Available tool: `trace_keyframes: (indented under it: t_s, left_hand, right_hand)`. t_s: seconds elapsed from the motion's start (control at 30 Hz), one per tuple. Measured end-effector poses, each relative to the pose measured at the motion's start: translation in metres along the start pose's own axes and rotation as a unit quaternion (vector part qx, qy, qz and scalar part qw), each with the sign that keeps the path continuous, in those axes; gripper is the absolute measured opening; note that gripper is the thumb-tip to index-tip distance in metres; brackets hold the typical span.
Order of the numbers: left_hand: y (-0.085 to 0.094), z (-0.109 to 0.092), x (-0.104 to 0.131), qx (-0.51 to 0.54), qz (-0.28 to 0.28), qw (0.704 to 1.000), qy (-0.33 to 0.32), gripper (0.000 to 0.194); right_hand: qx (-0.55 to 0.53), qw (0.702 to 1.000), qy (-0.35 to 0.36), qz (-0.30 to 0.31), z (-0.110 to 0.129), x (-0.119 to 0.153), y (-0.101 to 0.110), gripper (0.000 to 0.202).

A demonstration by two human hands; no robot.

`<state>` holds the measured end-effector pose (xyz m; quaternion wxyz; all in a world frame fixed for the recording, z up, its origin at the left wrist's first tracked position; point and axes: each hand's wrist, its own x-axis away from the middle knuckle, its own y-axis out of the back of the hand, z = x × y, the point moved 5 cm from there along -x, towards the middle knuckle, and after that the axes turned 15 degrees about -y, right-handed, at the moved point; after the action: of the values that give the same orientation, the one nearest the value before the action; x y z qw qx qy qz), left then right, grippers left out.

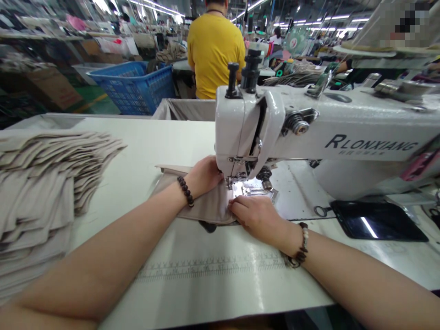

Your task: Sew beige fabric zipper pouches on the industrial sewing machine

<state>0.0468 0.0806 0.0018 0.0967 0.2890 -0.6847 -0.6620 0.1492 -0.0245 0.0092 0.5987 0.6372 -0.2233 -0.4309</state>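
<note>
A beige fabric piece [209, 204] lies under the needle area of a white sewing machine [240, 123], its folded edge along the presser foot [229, 182]. My left hand [205, 176] is on the fabric's far part, just left of the foot. Its fingers are bent together on the cloth, the tips partly hidden by the machine head. Nearer to me, my right hand [256, 215] pinches the fabric's right edge between thumb and fingers, in front of the metal needle plate [250, 188].
Stacked beige fabric pieces [41, 183] cover the table's left side. To the right lie a dark tablet-like device [378, 220] and scissors, of which a handle ring [320, 211] shows. Beyond the table are a blue basket [137, 85] and a person in a yellow shirt [216, 50].
</note>
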Motion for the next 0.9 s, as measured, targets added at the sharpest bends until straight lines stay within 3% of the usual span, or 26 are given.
trace_keyframes:
  t_s: [0.13,0.23,0.37,0.47,0.53,0.67,0.77,0.9]
  left_hand:
    - [0.027,-0.02,0.012,-0.024,0.043,0.999,-0.018,0.019]
    - [0.041,-0.045,0.026,-0.013,0.091,0.993,-0.07,0.021]
    - [0.038,-0.075,0.041,0.014,0.136,0.982,-0.133,0.038]
    - [0.032,-0.079,0.044,0.009,0.146,0.982,-0.122,0.043]
    - [0.03,-0.077,0.045,0.014,0.14,0.984,-0.112,0.039]
    - [0.031,-0.075,0.048,0.056,0.114,0.984,-0.125,0.029]
    - [0.033,-0.076,0.047,0.071,0.09,0.986,-0.122,0.028]
    - [0.033,-0.073,0.044,0.084,0.055,0.99,-0.097,0.033]
  right_hand:
    - [-0.037,0.998,-0.014,0.042,-0.003,-0.001,0.003,0.017]
    - [-0.096,0.989,0.0,0.114,-0.014,0.0,0.017,0.014]
    - [-0.114,0.968,-0.019,0.222,-0.041,0.005,0.035,0.029]
    - [-0.094,0.963,-0.055,0.245,-0.059,0.007,0.038,0.019]
    - [-0.1,0.966,-0.052,0.233,-0.064,0.006,0.037,0.014]
    - [-0.137,0.969,-0.068,0.192,-0.062,0.001,0.028,0.021]
    - [-0.159,0.963,-0.155,0.153,-0.06,-0.007,0.014,0.023]
    - [-0.101,0.96,-0.259,0.042,-0.059,-0.013,0.005,0.028]
